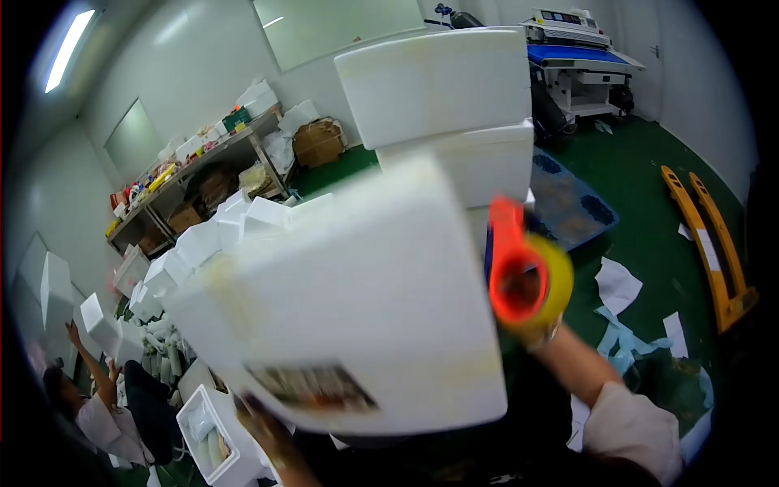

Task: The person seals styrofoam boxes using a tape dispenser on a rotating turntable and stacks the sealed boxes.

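Observation:
A large white foam box (pixel 357 300) is tilted right in front of me, blurred, with a dark printed label (pixel 316 388) low on its near face. My left hand (pixel 266 430) grips its lower left edge, the fingers partly hidden. At the box's right side, my right hand (pixel 535 334) is closed on a red tape dispenser (pixel 516 276) carrying a yellow roll of tape (pixel 557 280). The dispenser hides most of those fingers. Below left, beside my left hand, stands an open foam box (pixel 233 454) with pale long items and a plastic bag inside.
Stacked foam boxes (pixel 438 89) rise directly ahead. A heap of foam pieces (pixel 203 235) lies left, near a co-worker (pixel 114 414) lifting a foam box. On the right are a blue pallet (pixel 572 203), an orange pallet jack (pixel 714 243) and scraps on the green floor (pixel 649 195).

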`<control>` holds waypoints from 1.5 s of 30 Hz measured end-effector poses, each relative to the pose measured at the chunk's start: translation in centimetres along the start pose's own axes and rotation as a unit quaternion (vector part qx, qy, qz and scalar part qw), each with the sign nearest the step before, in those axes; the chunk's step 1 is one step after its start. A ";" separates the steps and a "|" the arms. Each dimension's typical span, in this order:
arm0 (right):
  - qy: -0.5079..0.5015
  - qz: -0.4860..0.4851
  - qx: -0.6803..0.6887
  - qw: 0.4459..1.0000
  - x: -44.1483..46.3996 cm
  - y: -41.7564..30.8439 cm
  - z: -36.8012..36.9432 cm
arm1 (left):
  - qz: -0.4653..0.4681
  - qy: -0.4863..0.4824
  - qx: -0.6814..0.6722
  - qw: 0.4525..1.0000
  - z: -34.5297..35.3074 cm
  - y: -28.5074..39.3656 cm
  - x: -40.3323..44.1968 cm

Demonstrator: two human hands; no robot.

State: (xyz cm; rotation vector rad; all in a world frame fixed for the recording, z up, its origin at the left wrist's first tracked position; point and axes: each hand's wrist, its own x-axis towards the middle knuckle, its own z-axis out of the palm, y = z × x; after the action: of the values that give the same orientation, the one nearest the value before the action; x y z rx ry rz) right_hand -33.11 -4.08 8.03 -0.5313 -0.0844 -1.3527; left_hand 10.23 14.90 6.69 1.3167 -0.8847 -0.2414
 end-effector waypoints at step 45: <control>-0.236 -0.080 -0.914 0.320 11.4 7.4 -1.7 | -0.018 -0.152 0.212 0.965 -4.3 6.1 -2.4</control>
State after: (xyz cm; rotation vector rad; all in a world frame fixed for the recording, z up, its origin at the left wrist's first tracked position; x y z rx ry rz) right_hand -23.90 -14.20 8.30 -2.9146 1.1517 -0.7594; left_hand 9.60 21.21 11.28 1.7221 -1.2200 -0.2984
